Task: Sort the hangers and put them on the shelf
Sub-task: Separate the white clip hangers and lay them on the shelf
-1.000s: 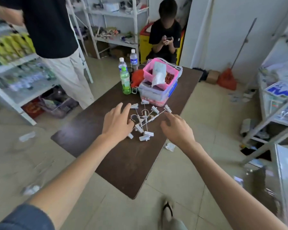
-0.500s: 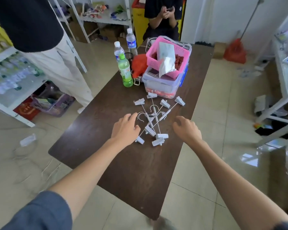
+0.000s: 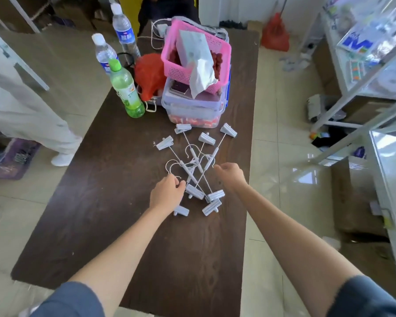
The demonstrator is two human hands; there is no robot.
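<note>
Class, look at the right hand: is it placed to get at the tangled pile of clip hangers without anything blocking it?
Probably yes. The right hand is at the near right edge of the hanger pile on the table, with nothing between them.

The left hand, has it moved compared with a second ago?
Yes. The left hand has drawn back toward the near end of the hanger pile, farther from the green bottle.

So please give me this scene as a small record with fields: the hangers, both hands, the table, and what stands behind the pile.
hangers: white clip hangers with wire hooks, tangled pile, lying flat
table: dark brown wooden table
left hand: at the pile's near-left edge, grip unclear
right hand: at the pile's right side, fingers curled
behind pile: pink plastic basket on clear storage box; green bottle
</note>
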